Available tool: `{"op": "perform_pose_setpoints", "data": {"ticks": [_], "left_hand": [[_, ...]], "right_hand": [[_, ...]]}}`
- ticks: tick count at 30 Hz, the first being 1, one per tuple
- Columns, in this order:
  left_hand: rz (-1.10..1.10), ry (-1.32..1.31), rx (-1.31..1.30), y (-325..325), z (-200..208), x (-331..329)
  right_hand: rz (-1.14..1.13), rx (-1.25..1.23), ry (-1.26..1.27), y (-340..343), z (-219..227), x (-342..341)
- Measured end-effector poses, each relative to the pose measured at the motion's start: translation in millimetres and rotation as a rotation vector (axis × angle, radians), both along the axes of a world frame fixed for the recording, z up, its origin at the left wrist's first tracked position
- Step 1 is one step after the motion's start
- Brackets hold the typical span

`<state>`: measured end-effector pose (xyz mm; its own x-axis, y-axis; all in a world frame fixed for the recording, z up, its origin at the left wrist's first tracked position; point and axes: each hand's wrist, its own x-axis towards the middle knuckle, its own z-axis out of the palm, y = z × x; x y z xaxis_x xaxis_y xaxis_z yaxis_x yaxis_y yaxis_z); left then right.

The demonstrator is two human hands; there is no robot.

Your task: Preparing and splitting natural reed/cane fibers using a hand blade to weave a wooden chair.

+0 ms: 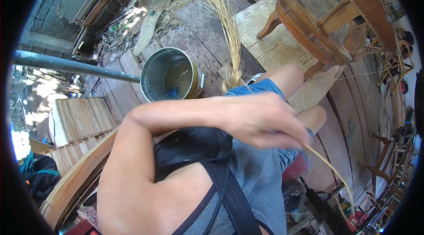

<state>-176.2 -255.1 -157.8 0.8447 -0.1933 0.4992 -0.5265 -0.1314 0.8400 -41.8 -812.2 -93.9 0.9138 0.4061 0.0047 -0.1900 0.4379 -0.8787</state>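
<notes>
My left arm crosses in front of my grey shirt, bent at the elbow. My left hand point(269, 122), a little blurred, is closed with its fingers pinching a long, thin cane strand point(331, 166). From my fingertips the strand curves down to the lower right and bends back near its far end. My right hand does not show. Beyond my knees stands a brown wooden chair frame point(304, 36) with studded edges and woven cane panels. A bundle of pale cane strands point(232, 36) lies on the floor in front of me.
A metal bucket point(148, 74) holding murky water stands left of the bundle. The chair rests on a plywood sheet point(254, 23) over floor planks. A grey pipe point(79, 66) runs in from the left. A roll of woven webbing point(154, 3) trails across debris. More chair frames point(384, 157) stand at right.
</notes>
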Motion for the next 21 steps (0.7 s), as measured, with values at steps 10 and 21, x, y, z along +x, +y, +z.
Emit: {"op": "perform_pose_setpoints", "data": {"ticks": [10,21], "left_hand": [[-0.063,-0.145,0.246,-247.3,18.0,127.3],[-0.216,-0.278,0.654,-286.7,71.8,169.5]], "right_hand": [[0.038,-0.083,0.073,-13.5,-23.1,-56.0],[-0.244,-0.040,-0.148,16.5,-6.8,-38.3]]}}
